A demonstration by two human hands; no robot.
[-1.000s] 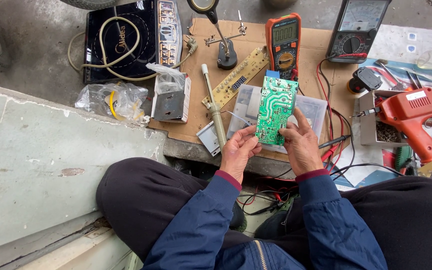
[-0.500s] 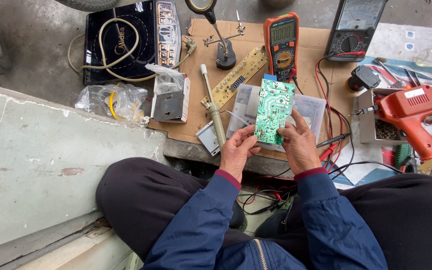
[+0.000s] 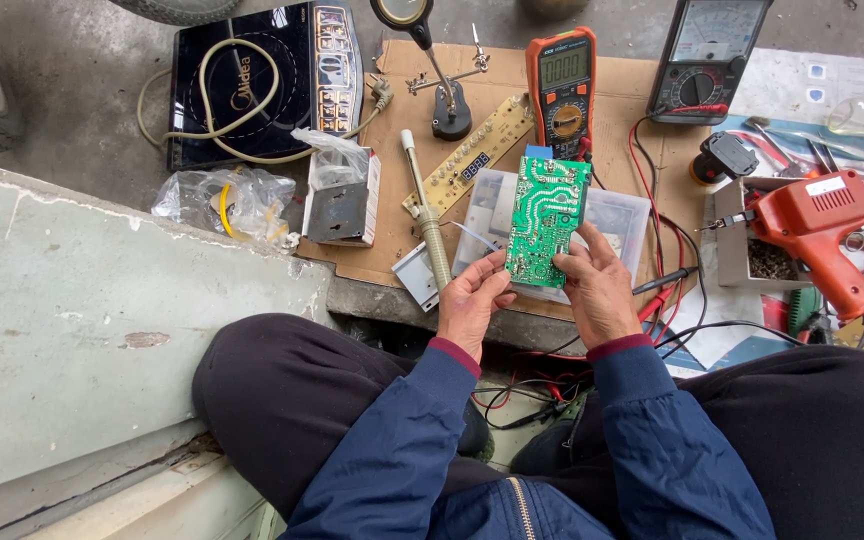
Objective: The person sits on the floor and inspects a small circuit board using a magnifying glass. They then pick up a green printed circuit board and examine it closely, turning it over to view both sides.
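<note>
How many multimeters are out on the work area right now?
2: an orange digital multimeter lies on the cardboard behind the green circuit board; a black analog multimeter sits to its right.

Repair workshop, floor-level: 2 multimeters (image 3: 563, 88), soldering iron (image 3: 426, 208), heat gun (image 3: 820, 232).

I hold a green circuit board (image 3: 546, 222) upright between my left hand (image 3: 471, 301) and right hand (image 3: 599, 290), fingertips pinching its lower end, above a clear plastic box (image 3: 620, 222) at the cardboard sheet's (image 3: 392, 245) near edge. An orange multimeter (image 3: 562, 88) lies at its far edge, and a soldering iron (image 3: 424, 212) just left of the box.
</note>
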